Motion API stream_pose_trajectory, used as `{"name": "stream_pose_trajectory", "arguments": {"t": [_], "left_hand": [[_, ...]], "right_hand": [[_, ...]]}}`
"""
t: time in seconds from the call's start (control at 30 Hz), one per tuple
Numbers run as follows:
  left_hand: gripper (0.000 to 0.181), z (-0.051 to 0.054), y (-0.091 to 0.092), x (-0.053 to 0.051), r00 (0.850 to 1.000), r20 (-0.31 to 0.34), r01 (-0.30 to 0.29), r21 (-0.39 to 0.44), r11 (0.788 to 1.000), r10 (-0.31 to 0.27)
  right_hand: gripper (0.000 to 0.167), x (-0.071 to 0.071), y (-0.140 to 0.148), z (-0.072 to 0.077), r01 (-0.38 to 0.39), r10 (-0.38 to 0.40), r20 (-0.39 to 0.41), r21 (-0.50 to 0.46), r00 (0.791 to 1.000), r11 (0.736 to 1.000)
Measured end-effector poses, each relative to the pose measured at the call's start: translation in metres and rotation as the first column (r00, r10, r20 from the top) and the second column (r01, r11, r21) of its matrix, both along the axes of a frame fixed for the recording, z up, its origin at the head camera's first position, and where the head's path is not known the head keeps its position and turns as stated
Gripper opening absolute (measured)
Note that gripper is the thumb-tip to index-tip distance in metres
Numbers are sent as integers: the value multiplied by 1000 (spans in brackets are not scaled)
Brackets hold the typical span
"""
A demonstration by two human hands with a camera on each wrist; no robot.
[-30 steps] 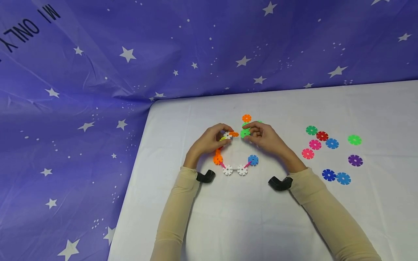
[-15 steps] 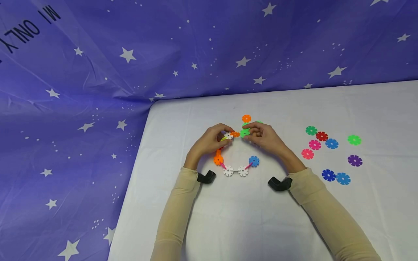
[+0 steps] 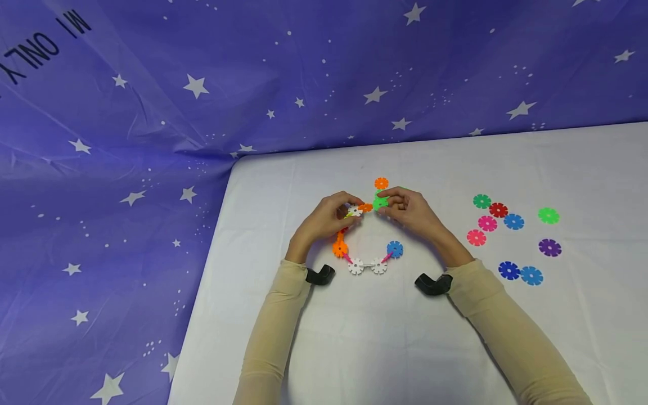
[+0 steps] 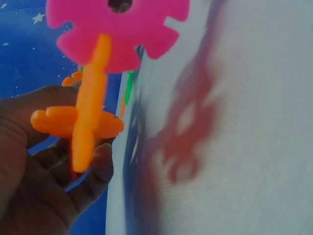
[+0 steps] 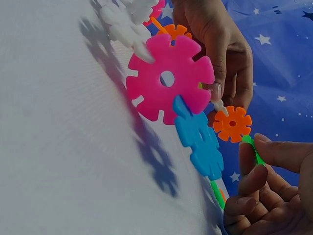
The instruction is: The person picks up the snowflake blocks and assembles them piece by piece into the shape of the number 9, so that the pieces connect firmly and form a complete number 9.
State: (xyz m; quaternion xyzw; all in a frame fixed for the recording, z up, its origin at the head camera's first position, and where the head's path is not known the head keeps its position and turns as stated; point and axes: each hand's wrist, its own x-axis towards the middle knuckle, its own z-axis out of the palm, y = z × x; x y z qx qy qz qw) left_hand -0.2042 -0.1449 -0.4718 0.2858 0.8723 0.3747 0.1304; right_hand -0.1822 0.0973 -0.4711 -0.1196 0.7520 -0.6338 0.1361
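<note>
A chain of notched plastic snowflake discs hangs in a curve from my left hand point(image 3: 328, 218), which pinches it near a white disc point(image 3: 356, 211). At the chain's upper end an orange disc point(image 5: 232, 124) meets the edge of a green disc point(image 5: 254, 152). My right hand point(image 3: 412, 212) pinches this green disc between thumb and fingers. The lower part of the chain runs through an orange disc point(image 4: 90, 117), white discs point(image 3: 356, 266), a pink disc point(image 5: 168, 81) and a blue disc point(image 3: 395, 249) at its free end. Fingers hide some links.
Beyond the hands lie an orange disc point(image 3: 381, 183) and green ones, partly covered. Several loose discs lie to the right, among them a red disc point(image 3: 498, 210), a purple disc point(image 3: 549, 247) and a dark blue disc point(image 3: 509, 270). A starry curtain point(image 3: 314, 73) borders the white table point(image 3: 374, 349).
The orange end disc and the green disc have come together, closing the small gap between them. The chain's lower part has swung slightly to the right. Both hands stay nearly in place.
</note>
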Motion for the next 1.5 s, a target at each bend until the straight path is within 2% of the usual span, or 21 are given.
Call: {"name": "stream_pose_trajectory", "arguments": {"t": [0.5,0.67,0.8,1.07,1.33,1.5], "left_hand": [[33,0,1,0,1000,-13,3,-4,1000,-3],[33,0,1,1,1000,-12,-17,-1,1000,17],[33,0,1,1,999,-8,-33,4,999,33],[32,-1,3,1,999,-47,-8,3,1000,8],[31,0,7,2,997,-71,4,2,1000,-4],[30,0,9,4,997,-78,13,-1,1000,-13]], "right_hand": [[36,1,0,1,19,-19,25,-10,1000,1000],[36,0,-1,0,22,-21,30,-12,999,1000],[35,-1,-1,-4,16,-15,19,-15,1000,1000],[36,-9,0,-32,24,-23,12,-18,1000,1000],[30,-8,-2,-35,84,-83,-23,56,996,995],[28,-8,-3,-36,116,-114,-33,72,993,991]]}}
